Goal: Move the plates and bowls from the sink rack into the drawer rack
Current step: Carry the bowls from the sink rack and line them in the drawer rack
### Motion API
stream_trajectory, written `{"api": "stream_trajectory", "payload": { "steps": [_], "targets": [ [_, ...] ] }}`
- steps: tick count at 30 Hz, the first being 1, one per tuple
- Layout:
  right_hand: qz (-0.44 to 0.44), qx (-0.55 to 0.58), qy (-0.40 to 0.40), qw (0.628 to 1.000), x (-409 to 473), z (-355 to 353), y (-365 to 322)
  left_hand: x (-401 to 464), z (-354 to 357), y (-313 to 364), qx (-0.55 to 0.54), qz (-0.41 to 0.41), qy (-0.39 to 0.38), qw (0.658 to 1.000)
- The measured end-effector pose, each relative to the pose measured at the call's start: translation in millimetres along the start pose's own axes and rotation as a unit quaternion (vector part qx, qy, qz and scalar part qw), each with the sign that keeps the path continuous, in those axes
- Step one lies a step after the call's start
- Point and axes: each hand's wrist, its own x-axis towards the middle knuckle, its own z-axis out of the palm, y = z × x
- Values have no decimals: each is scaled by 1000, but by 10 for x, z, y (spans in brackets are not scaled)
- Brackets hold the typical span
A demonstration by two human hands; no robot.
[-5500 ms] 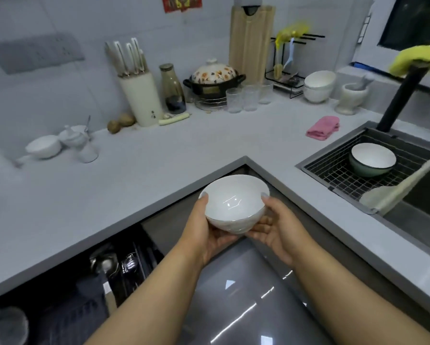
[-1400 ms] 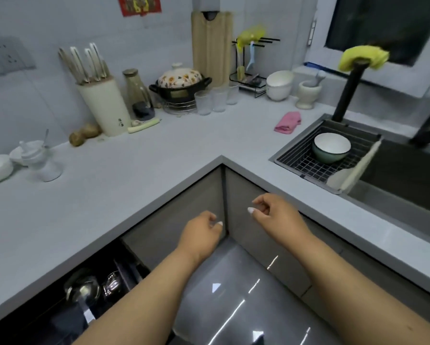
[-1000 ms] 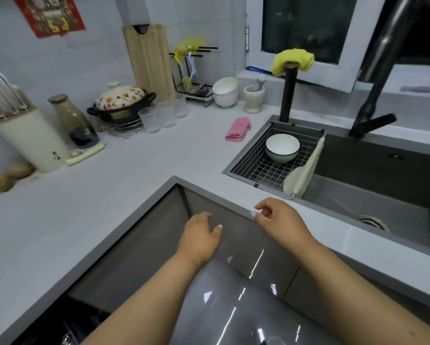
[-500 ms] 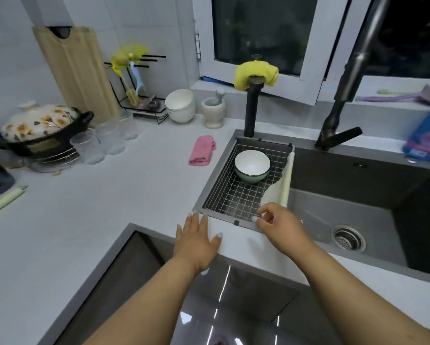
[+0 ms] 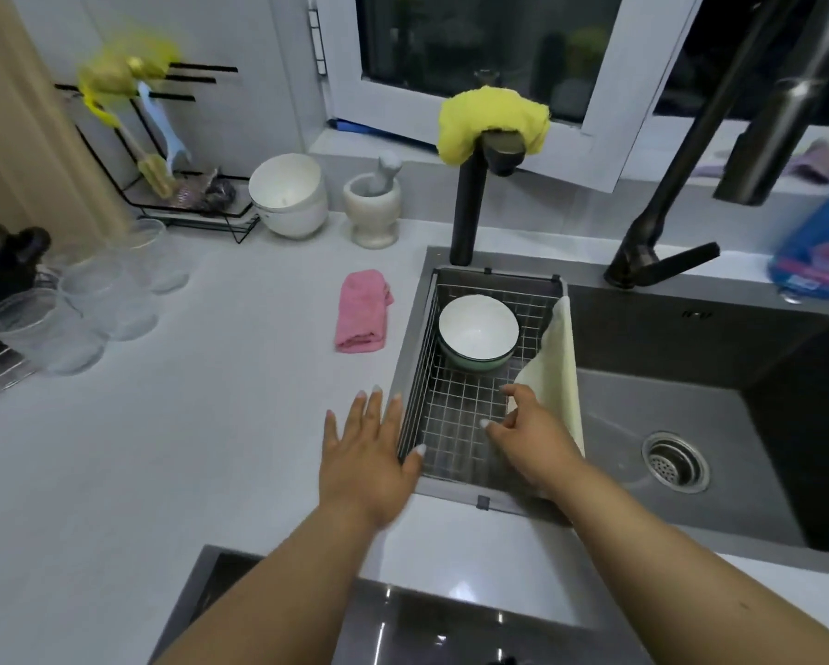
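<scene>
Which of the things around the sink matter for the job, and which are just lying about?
For the job: green bowl, sink rack, left hand, right hand.

Lying about: pink cloth, cream cloth, stacked white bowls, mortar, glasses.

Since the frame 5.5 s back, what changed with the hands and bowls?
The white bowl held in both hands then is gone from them. Both hands have moved to the sink: the left hand is spread at the sink rack's left edge, the right hand is over it, loosely curled, empty. The green-rimmed bowl sits in the rack as before.
</scene>
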Motion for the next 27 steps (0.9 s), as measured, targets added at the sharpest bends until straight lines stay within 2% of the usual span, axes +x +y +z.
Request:
{"api": "stream_trajectory", "payload": {
  "steps": [9, 15, 23, 27],
  "targets": [
    [72, -44, 5, 996, 795, 197, -149, 182, -16, -90, -5, 24, 14, 1000],
    [103, -73, -40, 991, 1197, 270, -146, 183, -17, -96, -12, 27, 10, 999],
    [91, -16, 74, 993, 1354, 293, -48, 189, -2, -104, -16, 27, 13, 999],
    [68, -7, 103, 992, 1191, 230, -26, 196, -7, -95, -7, 22, 8, 1000]
  ]
}}
